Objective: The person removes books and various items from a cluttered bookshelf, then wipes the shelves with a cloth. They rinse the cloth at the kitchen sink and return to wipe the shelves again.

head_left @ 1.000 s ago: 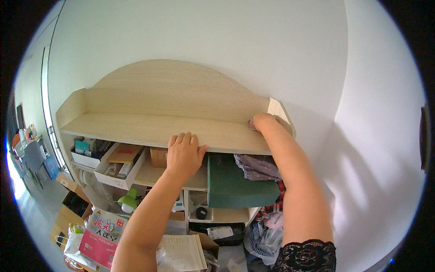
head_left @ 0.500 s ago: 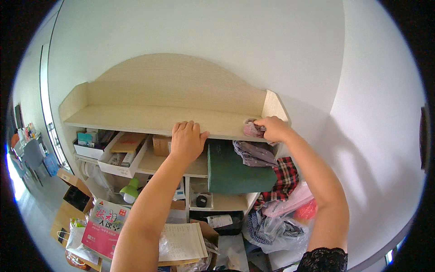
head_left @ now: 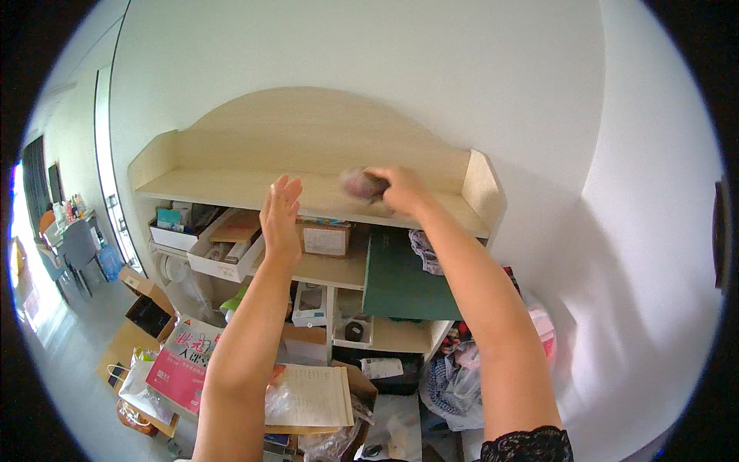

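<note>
A pale wooden shelf point(head_left: 254, 185) with an arched back panel runs across the middle. Gripped in my right hand point(head_left: 402, 191) is a crumpled pinkish-grey cloth point(head_left: 362, 185), blurred by motion, over the shelf's top board. I cannot tell whether the cloth touches the wood there. My left hand point(head_left: 282, 212) is raised at the board's front edge, its fingers stretched out and holding nothing. Below the right forearm, a patterned grey cloth point(head_left: 426, 252) lies on a dark green panel point(head_left: 404, 273), partly hidden by that arm.
White bins point(head_left: 219, 258) and a cardboard box point(head_left: 325, 239) fill the compartment beneath. Below are a pink-covered book point(head_left: 181, 366), a lined notebook point(head_left: 312, 394) and open cartons point(head_left: 142, 308). Plastic bags with clothes point(head_left: 454, 393) stand at lower right, near the white wall point(head_left: 639, 254).
My right hand has swept the cloth leftward from the shelf's right end toward its middle. My left hand has let go of the front edge and lifted. The whole view has shifted slightly.
</note>
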